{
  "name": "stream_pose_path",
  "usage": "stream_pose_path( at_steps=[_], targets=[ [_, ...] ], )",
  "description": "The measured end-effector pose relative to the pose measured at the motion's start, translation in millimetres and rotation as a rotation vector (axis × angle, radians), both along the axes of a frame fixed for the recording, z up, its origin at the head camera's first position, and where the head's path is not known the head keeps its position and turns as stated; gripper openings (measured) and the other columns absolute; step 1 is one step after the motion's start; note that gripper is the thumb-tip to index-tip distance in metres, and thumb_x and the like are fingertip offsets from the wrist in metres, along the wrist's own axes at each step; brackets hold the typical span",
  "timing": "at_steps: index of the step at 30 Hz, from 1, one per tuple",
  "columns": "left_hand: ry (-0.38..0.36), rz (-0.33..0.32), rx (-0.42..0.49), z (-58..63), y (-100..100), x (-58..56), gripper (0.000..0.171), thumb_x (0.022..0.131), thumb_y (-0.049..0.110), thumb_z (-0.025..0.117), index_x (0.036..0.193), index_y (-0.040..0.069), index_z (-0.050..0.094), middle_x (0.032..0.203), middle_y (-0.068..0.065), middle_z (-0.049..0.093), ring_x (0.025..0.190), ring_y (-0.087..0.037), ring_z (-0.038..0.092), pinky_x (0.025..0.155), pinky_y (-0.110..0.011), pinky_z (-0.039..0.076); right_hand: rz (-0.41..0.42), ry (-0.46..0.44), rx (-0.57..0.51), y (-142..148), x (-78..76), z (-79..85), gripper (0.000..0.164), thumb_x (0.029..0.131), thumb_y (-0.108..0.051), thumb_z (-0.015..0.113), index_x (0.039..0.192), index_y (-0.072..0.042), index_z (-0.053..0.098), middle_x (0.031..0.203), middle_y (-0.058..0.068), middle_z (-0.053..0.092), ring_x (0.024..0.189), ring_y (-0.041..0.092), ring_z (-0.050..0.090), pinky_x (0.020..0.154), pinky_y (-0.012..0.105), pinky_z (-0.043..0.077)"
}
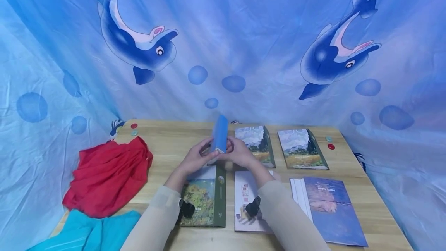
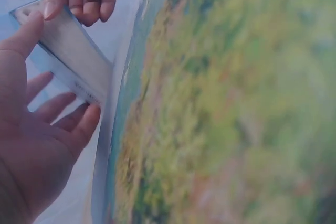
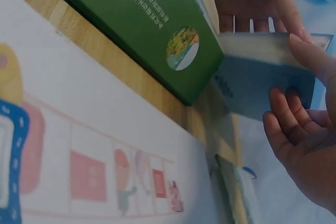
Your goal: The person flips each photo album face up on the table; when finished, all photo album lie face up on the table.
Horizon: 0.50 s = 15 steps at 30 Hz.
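Note:
A thick blue book stands on edge between both hands above the back middle of the table, its pale page edge turned toward me. My left hand holds it from the left, thumb at the near end and fingers against the cover. From the right, my right hand grips the other side, its thumb close to the left one. Below the left forearm lies an album with a green spine and a garden painting. Beneath the right forearm is a white album with pink pictures, partly hidden by the sleeve.
Two landscape-painted albums, one nearer the middle and one farther right, lie at the back. A purple-blue photo album sits at front right. Red cloth and turquoise cloth are bunched at left. A dolphin-printed curtain hangs behind.

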<state>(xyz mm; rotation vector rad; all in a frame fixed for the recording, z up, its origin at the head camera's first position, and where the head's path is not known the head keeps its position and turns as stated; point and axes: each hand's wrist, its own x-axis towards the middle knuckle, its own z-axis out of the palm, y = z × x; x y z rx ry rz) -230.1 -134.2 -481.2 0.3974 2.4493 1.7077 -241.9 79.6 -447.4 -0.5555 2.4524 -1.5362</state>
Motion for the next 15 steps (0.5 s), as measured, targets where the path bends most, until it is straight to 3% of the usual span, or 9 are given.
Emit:
stream_pose_path(
  at_steps=[6,10,15],
  targets=[
    [-0.002,-0.003,0.150,0.8,1.9,2.7,0.073,0.091,0.028,0.077,0.155,0.020,0.042,0.156,-0.014,0.043,0.141,-0.037,0.043,0.108,-0.046,0.046,-0.012,0.037,0.022,-3.1,1.5,-0.1,0.074,0.083,-0.019,0.085,0.147,-0.009,0.049,0.097,0.006,0.065,0.089,0.020,0.066,0.083,0.034,0.057],
    [-0.002,-0.013,0.205,2.4,-0.1,4.2,0.074,0.090,0.016,0.079,0.154,0.014,0.042,0.154,-0.019,0.043,0.139,-0.038,0.045,0.108,-0.040,0.047,-0.010,0.068,0.042,-5.3,3.0,-1.2,0.078,0.084,-0.021,0.085,0.150,-0.009,0.045,0.098,0.005,0.064,0.090,0.019,0.067,0.085,0.034,0.057],
    [-0.037,-0.015,0.240,2.9,-5.8,4.6,0.076,0.089,0.011,0.079,0.155,0.010,0.041,0.155,-0.019,0.043,0.140,-0.038,0.044,0.110,-0.041,0.044,0.008,0.100,0.045,-9.1,3.4,-0.7,0.080,0.084,-0.022,0.085,0.152,-0.011,0.044,0.100,0.005,0.064,0.090,0.017,0.068,0.085,0.031,0.058]
  ],
)
